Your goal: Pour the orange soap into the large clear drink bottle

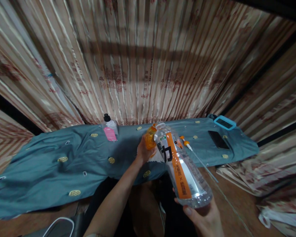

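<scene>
Right hand cupped under the base of a clear bottle, tilted, neck pointing away over the desk. Left hand closed around an orange cap right at the bottle's mouth. Just beyond, an orange-tipped tube on the blue cloth; farther left, a small black-capped bottle; far right, a phone.

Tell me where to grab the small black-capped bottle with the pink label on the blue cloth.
Grip the small bottle around its clear body at the pink label, coming from the near side. It stands upright against the curtain, so the back is blocked, and the black cap is probably too narrow for a firm hold. The cloth around it is bare.
</scene>
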`<control>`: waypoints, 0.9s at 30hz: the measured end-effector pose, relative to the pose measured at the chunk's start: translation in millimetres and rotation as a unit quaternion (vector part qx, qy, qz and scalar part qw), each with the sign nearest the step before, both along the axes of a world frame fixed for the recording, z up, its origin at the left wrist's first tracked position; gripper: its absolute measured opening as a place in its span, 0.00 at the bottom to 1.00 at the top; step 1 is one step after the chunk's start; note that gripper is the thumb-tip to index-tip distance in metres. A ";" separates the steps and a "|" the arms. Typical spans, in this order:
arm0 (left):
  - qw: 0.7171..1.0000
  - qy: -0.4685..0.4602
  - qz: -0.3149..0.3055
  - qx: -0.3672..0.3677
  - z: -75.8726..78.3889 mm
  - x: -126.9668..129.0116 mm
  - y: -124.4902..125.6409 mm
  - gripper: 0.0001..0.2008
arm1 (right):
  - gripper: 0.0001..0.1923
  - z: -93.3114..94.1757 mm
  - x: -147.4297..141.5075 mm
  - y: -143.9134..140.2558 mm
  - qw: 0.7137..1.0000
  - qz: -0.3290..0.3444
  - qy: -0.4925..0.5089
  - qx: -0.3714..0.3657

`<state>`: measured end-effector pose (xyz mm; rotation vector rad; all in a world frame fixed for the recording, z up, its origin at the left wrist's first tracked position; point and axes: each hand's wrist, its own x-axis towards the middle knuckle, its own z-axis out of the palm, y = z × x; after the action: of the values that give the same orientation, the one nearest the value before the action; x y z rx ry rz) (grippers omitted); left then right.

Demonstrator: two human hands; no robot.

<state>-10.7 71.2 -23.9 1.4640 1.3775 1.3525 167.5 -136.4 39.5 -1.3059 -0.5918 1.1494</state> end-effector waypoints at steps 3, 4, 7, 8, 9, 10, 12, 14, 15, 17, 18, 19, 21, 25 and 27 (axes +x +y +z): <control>1.000 -0.001 -0.003 -0.005 0.3 0.3 0.0 0.32 | 0.55 -1.6 -0.4 0.8 1.000 0.004 0.008 0.002; 1.000 -0.001 0.001 -0.007 0.3 0.3 0.1 0.32 | 0.54 -1.9 -1.0 1.2 1.000 0.000 0.018 0.003; 1.000 -0.002 0.007 -0.010 0.0 0.1 0.3 0.33 | 0.53 -1.6 -3.5 2.6 0.999 -0.015 0.039 0.001; 1.000 -0.003 0.007 -0.008 -0.2 -0.2 0.4 0.33 | 0.52 -1.3 -4.2 3.2 0.999 -0.018 0.046 0.000; 1.000 -0.002 0.006 -0.005 -0.3 -0.6 0.5 0.33 | 0.52 -1.0 -4.9 3.7 0.998 -0.019 0.053 0.001; 1.000 0.001 0.005 -0.004 -0.3 -1.1 0.5 0.33 | 0.51 -0.8 -5.3 4.2 0.998 -0.020 0.058 0.005; 1.000 0.009 0.005 -0.007 -0.1 -2.4 0.6 0.32 | 0.50 -0.5 -6.0 5.0 0.998 -0.019 0.066 0.015; 1.000 0.017 0.004 -0.014 0.3 -3.5 0.7 0.31 | 0.49 -0.5 -6.4 5.7 0.997 -0.020 0.066 0.022; 1.000 0.018 0.003 -0.016 0.4 -3.8 0.9 0.31 | 0.49 -0.5 -6.6 5.9 0.997 -0.020 0.066 0.024; 1.000 0.020 0.003 -0.016 0.7 -3.9 1.3 0.31 | 0.49 -0.5 -7.0 6.2 0.997 -0.019 0.066 0.027; 1.000 0.021 0.006 -0.015 0.6 -3.7 1.7 0.31 | 0.49 -0.4 -7.3 6.3 0.997 -0.018 0.066 0.028; 1.000 0.021 0.009 -0.015 0.5 -3.4 2.1 0.31 | 0.49 -0.4 -7.5 6.4 0.997 -0.016 0.065 0.029; 1.000 0.023 0.015 -0.015 -0.2 -2.8 3.4 0.31 | 0.48 0.0 -8.0 6.4 0.998 -0.014 0.062 0.031; 1.000 0.025 0.009 -0.003 -2.3 -3.0 5.6 0.28 | 0.45 3.1 -9.4 6.7 0.998 -0.018 0.058 0.036; 1.000 0.023 0.007 0.010 -3.2 -3.7 6.0 0.27 | 0.45 5.7 -10.0 7.0 0.997 -0.023 0.057 0.038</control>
<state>-14.4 77.2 -27.1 1.5100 1.4095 1.3534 157.5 -129.4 45.2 -1.1755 -0.5145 1.1458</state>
